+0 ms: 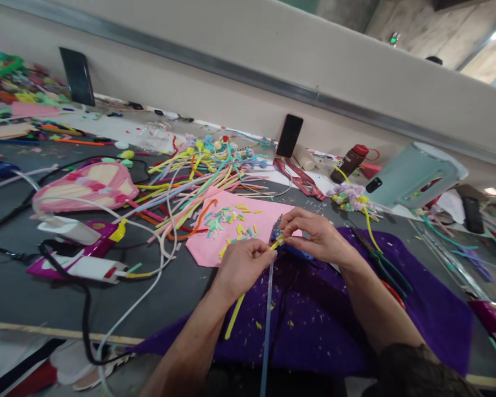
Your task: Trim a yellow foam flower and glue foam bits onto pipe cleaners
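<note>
Both hands pinch a short stretch of yellow chenille stem (276,243) over the worktop (169,309).
The left hand (243,267) has its thumb and index finger closed on the stem's lower end, and the right hand (314,234) grips near the upper end with narrowed fingers; between them its long axis slants up and to the right. It sits at the pink sheet's (201,255) near edge, above the purple cloth (334,325). Below the left hand, a yellow length (234,318) points down-left; whether it joins the held stretch I cannot tell.
</note>
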Motion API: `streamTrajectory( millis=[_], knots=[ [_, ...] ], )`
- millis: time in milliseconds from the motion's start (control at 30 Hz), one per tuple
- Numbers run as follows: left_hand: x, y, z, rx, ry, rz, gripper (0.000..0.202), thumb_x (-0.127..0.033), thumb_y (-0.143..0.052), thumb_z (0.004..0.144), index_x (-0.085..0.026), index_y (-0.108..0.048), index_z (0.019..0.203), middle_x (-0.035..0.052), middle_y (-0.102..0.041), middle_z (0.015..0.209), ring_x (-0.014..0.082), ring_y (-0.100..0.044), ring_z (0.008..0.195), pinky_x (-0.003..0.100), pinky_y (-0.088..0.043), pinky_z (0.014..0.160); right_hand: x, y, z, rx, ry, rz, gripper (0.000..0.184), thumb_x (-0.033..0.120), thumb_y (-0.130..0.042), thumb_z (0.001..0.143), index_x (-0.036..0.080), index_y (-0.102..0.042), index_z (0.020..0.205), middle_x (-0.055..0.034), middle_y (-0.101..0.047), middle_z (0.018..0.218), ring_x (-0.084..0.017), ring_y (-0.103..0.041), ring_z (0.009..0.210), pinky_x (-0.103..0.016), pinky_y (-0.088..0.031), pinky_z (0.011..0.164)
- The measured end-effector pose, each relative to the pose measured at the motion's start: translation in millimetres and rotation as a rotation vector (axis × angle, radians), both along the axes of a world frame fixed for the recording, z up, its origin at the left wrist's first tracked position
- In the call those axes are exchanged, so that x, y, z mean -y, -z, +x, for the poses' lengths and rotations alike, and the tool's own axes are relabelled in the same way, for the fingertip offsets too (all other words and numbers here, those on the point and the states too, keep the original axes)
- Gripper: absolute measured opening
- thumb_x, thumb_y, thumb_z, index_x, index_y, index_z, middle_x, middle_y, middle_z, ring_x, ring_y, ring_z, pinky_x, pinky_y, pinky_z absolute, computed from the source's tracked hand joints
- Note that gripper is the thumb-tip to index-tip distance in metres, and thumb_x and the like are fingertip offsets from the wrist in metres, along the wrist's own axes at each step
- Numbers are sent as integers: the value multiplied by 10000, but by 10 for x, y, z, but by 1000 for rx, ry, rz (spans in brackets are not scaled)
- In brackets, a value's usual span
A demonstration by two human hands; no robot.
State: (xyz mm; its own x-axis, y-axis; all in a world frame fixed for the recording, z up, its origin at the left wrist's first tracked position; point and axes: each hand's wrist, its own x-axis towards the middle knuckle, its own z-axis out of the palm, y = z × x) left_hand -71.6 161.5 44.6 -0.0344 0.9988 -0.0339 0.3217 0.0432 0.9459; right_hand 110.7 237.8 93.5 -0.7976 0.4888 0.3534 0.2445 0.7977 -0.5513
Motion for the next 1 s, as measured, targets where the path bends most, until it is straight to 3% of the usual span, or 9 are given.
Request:
streamTrajectory(
  millis=[733,867,1000],
  knots=[
    [11,-39,-1,-141,41,11,246,-354,-575,746,-173,-651,598,-35,-515,487,104,-418,489,219,-281,494,-5,36,-6,62,5,103,65,142,-573,845,171,-631,851,-71,-627,965,-175,-599,895,-325,-485,794],
    [16,-17,-8,-77,24,-17,241,-361,-593,744,-168,-643,608,-28,-541,509,104,-432,490,217,-281,484,-13,-18,40,-27,16,67,138,153,-545,874,174,-676,909,-77,-630,955,-168,-606,891,-310,-490,778],
    [18,-17,-19,115,64,-54,265,-380,-604,759,-157,-613,615,-41,-500,491,87,-407,468,210,-280,473,-22,-93,116,-165,83,15,141,175,-571,866,199,-700,916,-62,-635,931,-163,-612,861,-307,-492,754]
  ],
)
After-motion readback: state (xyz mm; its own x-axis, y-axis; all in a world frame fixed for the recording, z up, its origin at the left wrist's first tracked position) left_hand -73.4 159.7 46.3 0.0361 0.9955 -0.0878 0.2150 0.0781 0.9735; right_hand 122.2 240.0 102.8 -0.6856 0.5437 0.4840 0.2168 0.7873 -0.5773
